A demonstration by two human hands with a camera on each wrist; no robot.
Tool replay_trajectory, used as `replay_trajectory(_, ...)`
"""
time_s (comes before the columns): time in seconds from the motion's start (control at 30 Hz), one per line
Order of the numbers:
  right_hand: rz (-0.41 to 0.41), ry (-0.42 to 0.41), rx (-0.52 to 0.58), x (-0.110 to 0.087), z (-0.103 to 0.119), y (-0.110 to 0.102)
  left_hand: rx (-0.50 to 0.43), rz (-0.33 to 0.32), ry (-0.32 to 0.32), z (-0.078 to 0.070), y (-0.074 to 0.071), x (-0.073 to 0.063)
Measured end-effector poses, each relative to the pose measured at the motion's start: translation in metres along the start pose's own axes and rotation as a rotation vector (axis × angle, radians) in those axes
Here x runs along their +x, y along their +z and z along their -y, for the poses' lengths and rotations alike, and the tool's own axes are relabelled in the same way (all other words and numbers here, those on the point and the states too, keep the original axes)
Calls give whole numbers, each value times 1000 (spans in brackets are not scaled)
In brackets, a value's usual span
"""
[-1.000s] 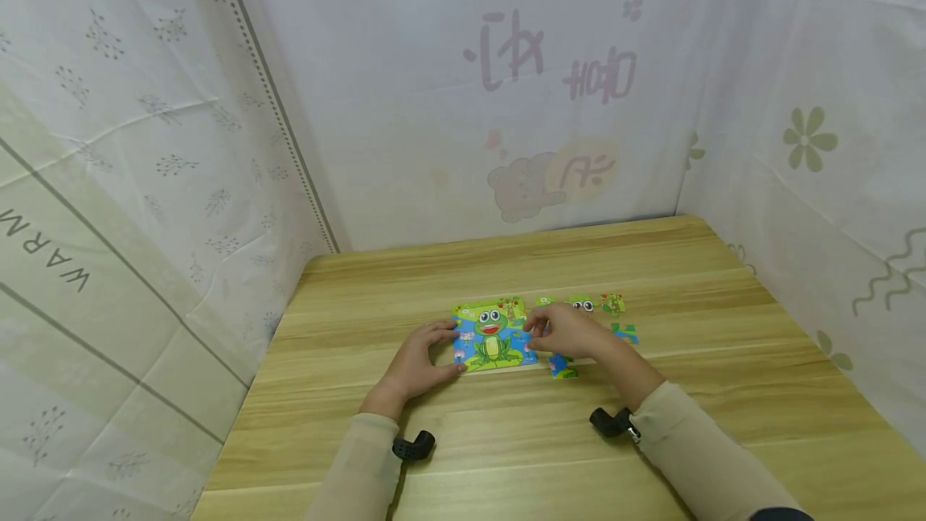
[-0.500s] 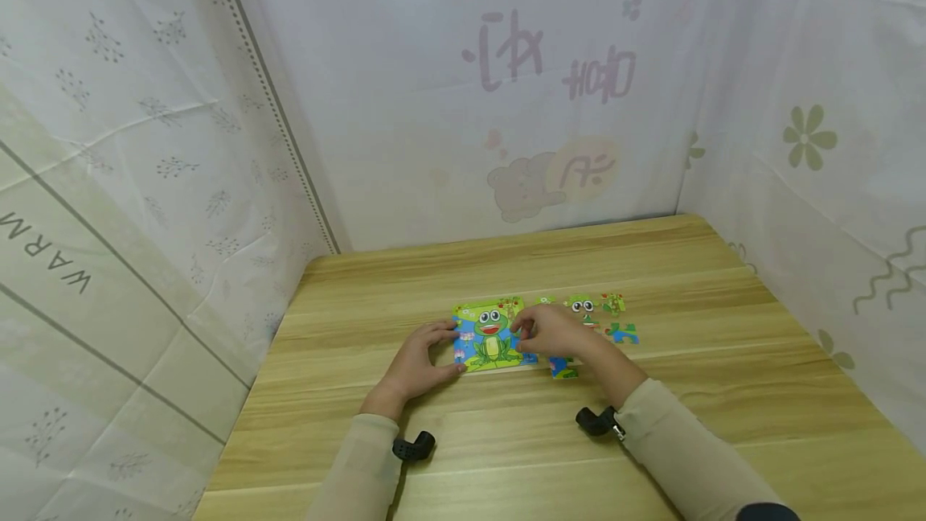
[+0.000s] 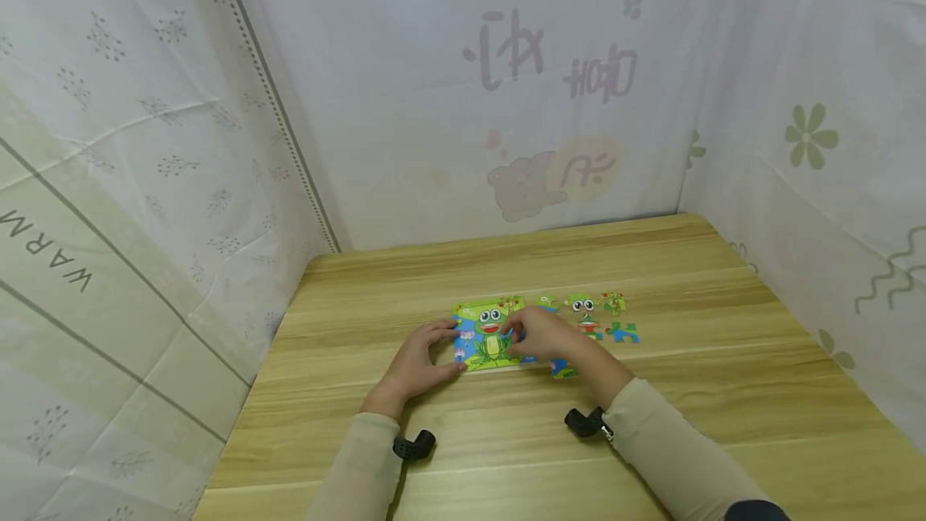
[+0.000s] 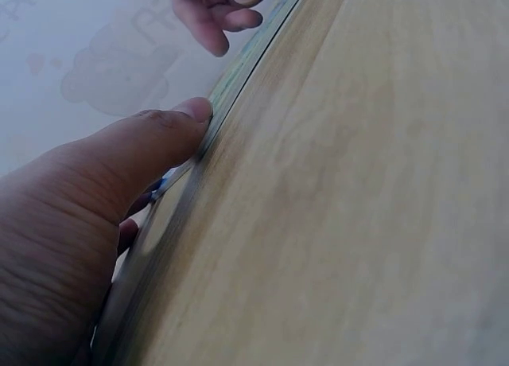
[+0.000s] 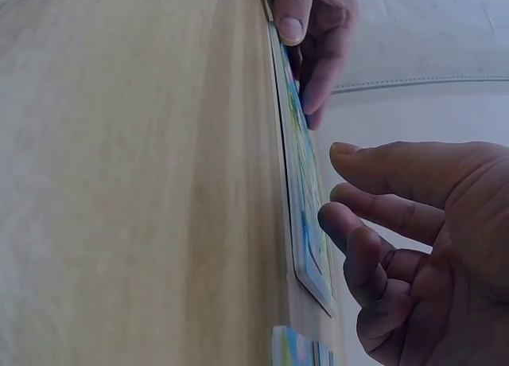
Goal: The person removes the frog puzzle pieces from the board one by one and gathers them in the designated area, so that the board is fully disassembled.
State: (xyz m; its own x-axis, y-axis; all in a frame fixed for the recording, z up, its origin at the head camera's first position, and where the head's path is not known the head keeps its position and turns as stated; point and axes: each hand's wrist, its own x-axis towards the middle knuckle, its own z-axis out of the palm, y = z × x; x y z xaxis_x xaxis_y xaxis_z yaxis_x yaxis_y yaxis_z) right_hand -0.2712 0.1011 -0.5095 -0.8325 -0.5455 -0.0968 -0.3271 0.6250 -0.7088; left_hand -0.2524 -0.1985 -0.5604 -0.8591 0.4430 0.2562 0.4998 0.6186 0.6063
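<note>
A frog picture puzzle board [image 3: 490,348] lies flat on the wooden table, showing a green frog with a red mouth. My left hand [image 3: 415,360] holds its left side, thumb at the near left corner and fingers along the left edge. In the left wrist view the thumb [image 4: 171,135] touches the board's edge. Over the board's right part hovers my right hand [image 3: 547,336]; its fingers are loosely curled. The right wrist view shows a gap between thumb and fingers, nothing held, and the hand apart from the board. It hides part of the picture from the head camera.
Right of the board lie several loose jigsaw pieces, among them one with frog eyes [image 3: 582,305], a tree piece [image 3: 614,304] and a blue-green piece [image 3: 624,334]. A patterned curtain [image 3: 434,143] stands behind the table [image 3: 492,441].
My right hand has moved left, from the board's right edge to over the frog, uncovering more of the loose pieces. The left hand and board stay put.
</note>
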Motion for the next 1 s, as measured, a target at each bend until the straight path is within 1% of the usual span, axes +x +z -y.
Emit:
replay_trajectory(0.13, -7, -3, -21, 2, 0, 3, 5, 2, -6, 0, 0, 1)
replay_trajectory(0.3, -11, 3, 2, 3, -1, 6, 5, 0, -18, 0, 0, 1)
replay_trajectory(0.5, -19, 16, -9, 3, -1, 9, 1, 0, -7, 1, 1, 1)
replay_trajectory(0.8, -7, 25, -41, 4, -1, 12, -3, 5, -13, 2, 1, 1)
replay_trajectory(1.0, -8, 44, -35, 2, 3, 12, -12, 13, -24, 2, 1, 0)
